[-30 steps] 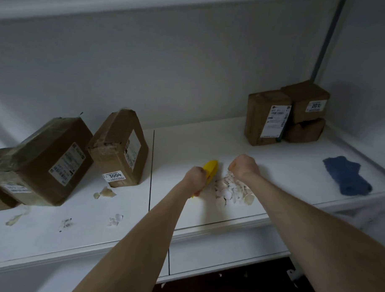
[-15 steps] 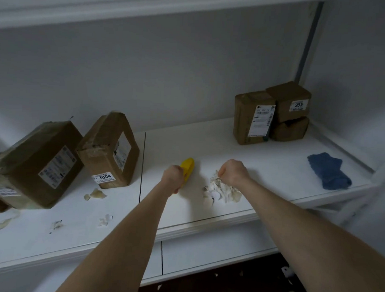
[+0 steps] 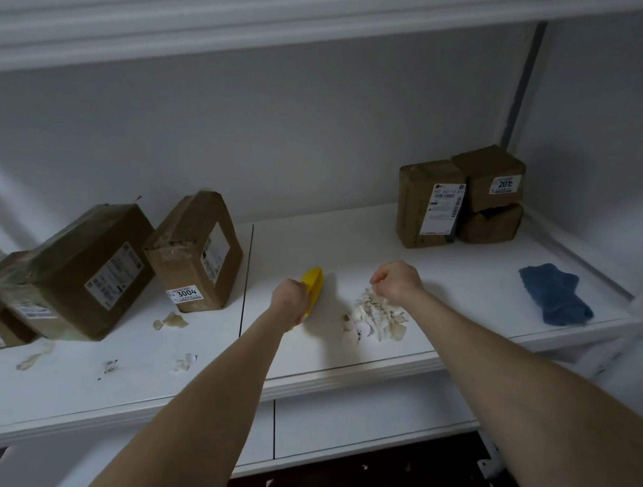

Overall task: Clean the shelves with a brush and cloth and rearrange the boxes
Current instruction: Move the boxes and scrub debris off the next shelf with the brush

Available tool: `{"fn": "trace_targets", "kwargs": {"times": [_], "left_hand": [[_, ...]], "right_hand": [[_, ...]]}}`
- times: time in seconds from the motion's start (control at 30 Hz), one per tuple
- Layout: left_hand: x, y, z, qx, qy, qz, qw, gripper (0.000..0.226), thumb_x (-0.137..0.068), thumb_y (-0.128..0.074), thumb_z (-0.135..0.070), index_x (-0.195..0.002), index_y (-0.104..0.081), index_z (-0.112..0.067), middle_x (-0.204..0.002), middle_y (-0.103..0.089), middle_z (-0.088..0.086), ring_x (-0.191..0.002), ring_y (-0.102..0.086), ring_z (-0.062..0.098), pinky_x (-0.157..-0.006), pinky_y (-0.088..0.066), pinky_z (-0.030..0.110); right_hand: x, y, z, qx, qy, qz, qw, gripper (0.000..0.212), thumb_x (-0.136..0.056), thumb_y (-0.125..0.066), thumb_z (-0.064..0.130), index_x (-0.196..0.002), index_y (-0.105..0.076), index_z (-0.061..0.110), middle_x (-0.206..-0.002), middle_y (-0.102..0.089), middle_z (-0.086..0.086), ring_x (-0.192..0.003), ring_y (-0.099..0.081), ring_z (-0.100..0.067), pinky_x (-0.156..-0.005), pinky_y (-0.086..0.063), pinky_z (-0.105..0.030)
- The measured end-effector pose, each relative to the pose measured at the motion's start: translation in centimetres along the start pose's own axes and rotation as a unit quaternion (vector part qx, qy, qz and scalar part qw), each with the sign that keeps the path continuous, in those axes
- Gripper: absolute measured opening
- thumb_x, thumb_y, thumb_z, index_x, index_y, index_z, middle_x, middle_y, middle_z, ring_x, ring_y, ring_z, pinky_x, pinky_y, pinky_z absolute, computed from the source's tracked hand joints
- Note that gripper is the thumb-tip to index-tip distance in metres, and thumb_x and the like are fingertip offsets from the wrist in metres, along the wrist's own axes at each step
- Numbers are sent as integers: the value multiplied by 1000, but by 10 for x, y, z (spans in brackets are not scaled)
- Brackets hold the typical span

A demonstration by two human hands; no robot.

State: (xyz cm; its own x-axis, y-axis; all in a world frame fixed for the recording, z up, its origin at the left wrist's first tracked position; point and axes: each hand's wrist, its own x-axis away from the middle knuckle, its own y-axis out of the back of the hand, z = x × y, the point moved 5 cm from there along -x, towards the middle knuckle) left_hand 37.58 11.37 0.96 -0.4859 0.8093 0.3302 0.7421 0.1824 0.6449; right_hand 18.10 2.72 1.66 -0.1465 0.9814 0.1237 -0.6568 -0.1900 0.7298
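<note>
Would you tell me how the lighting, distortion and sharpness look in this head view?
Head view: dim, even light, no glare; soft shadows beside the left hand, yellow brush and right hand; the wide-angle view slants the shelf edge; the 3004 label reads clearly, finer print is blurred.

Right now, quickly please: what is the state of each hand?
Left hand: closed, its grip holds the yellow brush.
Right hand: closed fist above the scrap pile; whether it holds scraps cannot be told.
</note>
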Motion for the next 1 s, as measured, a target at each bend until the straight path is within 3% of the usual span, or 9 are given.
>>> {"fn": "trace_targets", "kwargs": {"times": [0.1,0.4,0.5,0.63,0.8,0.83,0.9,0.93,1.0], "left_hand": [[5,-9,4,34,24,9,999,31,-94,-32,-9,-64,-39,-7,-61,-45,13,-44,-43,24,-40,-29,23],[9,-27,-1,120,31,10,992,33,-97,-31,-12,-65,-39,-9,-59,-43,8,-42,-36,19,-41,-29,22],[9,-30,-6,157,22,18,987,33,-96,-29,-6,-67,-43,-7,-59,-46,9,-44,-39,20,-44,-33,25],[6,-31,-11,155,11,15,988,29,-97,-30,-5,-72,-45,-7,-61,-51,6,-46,-44,19,-43,-36,25],[3,-25,-12,132,-8,-12,991,31,-95,-35,-6,-70,-50,-16,-68,-51,0,-57,-49,17,-43,-40,19],[2,-24,-12,125,-12,-12,992,28,-95,-37,-7,-74,-52,-19,-74,-53,1,-67,-53,21,-54,-43,21],[3,-22,-13,126,-12,-8,992,27,-95,-40,-6,-112,-58,-14,-97,-59,5,-94,-55,28,-76,-44,28],[3,-22,-14,138,-9,-4,990,39,-94,-40,-5,-131,-49,-12,-99,-59,5,-95,-55,26,-77,-45,29],[4,-23,-13,191,-3,10,982,48,-95,-38,-4,-143,-37,-11,-80,-55,1,-71,-55,18,-57,-48,24]], "right_hand": [[0,-3,-5,-20,-9,-13,1000,35,-84,-51,-9,-100,-73,14,-118,-64,-6,-110,-59,-24,-97,-48,-30],[3,0,-7,-81,-30,-30,996,47,-80,-58,-12,-118,-62,14,-116,-62,-15,-101,-64,-31,-86,-56,-40],[5,0,-8,-58,-38,-23,997,34,-79,-68,-5,-109,-69,11,-110,-68,-13,-98,-66,-28,-89,-55,-38],[11,5,-4,9,-36,-33,999,10,-81,-74,16,-86,-75,24,-99,-71,3,-95,-65,-19,-80,-50,-25],[10,-2,-1,31,-45,-21,998,12,-82,-69,14,-92,-75,10,-97,-71,-5,-92,-65,-22,-81,-54,-29],[9,-4,-1,34,-43,-21,998,13,-83,-67,12,-92,-74,7,-97,-71,-6,-91,-65,-22,-83,-55,-30],[8,-8,2,41,-37,-18,998,15,-85,-62,9,-94,-74,5,-99,-71,-8,-92,-65,-24,-85,-55,-32],[8,-9,2,44,-35,-17,998,16,-86,-60,8,-95,-73,5,-100,-70,-9,-93,-65,-25,-85,-55,-32],[9,-12,4,51,-32,-14,998,17,-87,-59,6,-96,-73,4,-101,-70,-11,-94,-65,-27,-84,-55,-32]]}}
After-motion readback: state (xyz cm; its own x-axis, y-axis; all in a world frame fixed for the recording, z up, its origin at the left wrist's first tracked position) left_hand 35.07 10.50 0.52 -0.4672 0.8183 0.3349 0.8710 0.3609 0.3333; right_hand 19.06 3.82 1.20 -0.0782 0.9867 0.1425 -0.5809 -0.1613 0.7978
